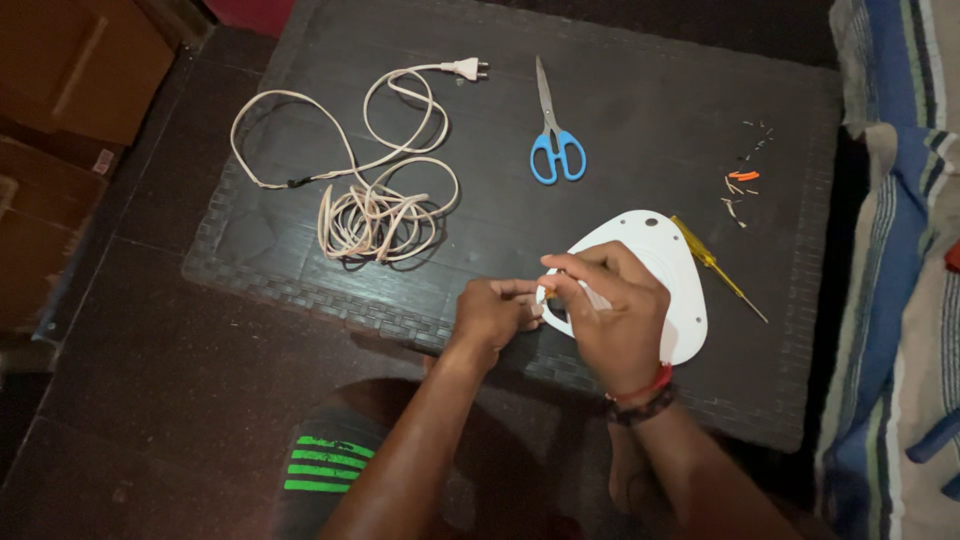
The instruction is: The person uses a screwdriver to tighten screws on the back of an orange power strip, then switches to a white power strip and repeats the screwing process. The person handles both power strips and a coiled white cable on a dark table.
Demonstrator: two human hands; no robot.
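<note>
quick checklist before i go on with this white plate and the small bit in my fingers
1. Left hand pinching the small white piece: ok.
2. Right hand resting on the white plate: ok.
3. Plate flat on the dark table: ok.
4. Yellow screwdriver beside the plate: ok.
5. Blue scissors apart from the coiled white cord: ok.
6. Small piece properly seated: cannot tell.

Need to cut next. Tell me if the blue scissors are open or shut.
Shut: the scissors lie flat on the dark table, blades together.
</note>
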